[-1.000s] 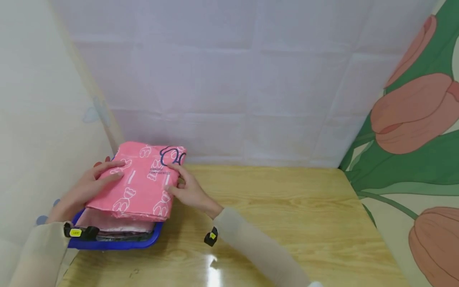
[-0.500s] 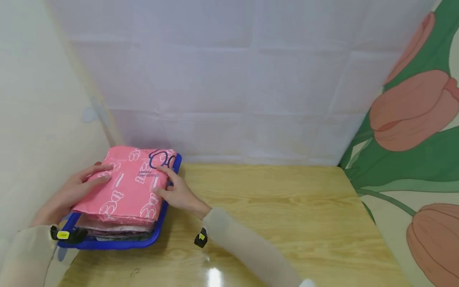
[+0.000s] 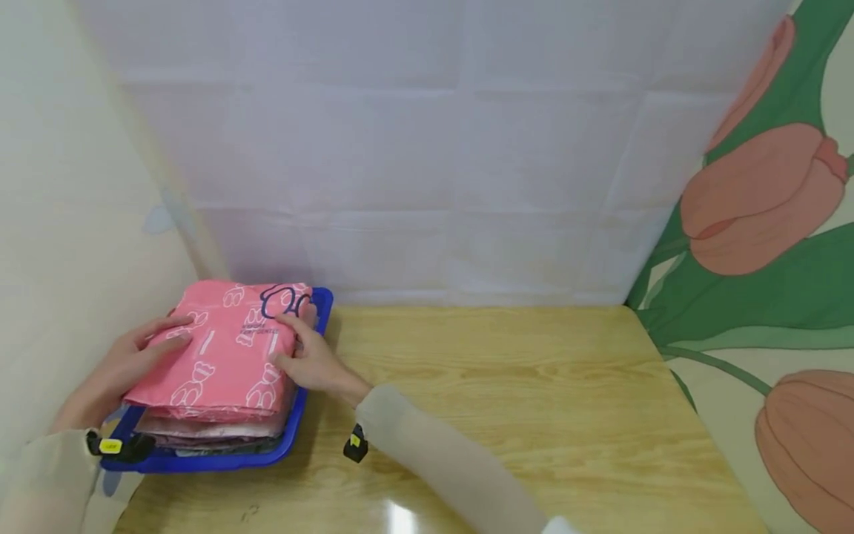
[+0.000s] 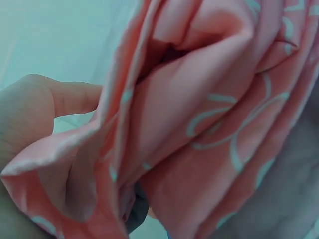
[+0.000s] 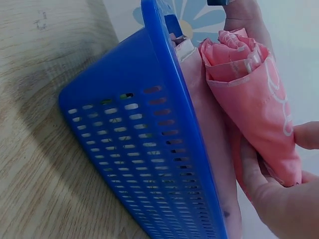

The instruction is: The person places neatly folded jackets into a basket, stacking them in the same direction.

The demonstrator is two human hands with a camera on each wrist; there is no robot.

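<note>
A folded pink cloth (image 3: 223, 356) with white cartoon outlines and dark lettering lies over the stack in the blue basket (image 3: 283, 449). My left hand (image 3: 136, 356) grips its left edge; in the left wrist view the thumb (image 4: 77, 97) meets the layered folds, and the other fingers are mostly hidden. At the right edge, my right hand (image 3: 313, 360) pinches the cloth, thumb above and fingers tucked beneath, as the right wrist view shows. Under it sit folded pale pink and darker cloths (image 3: 213, 429), whose front edges show.
The basket has slotted sides and stands at the left of a wooden table (image 3: 500, 400), close to the left wall covering (image 3: 73, 222). A white sheet (image 3: 400, 163) hangs behind the table, and a tulip-print cloth (image 3: 747, 200) hangs at the right.
Both hands have moved left and slightly down with the pink cloth, bringing it over the basket's stack. More of the basket's right rim shows now. The grip of both hands looks the same.
</note>
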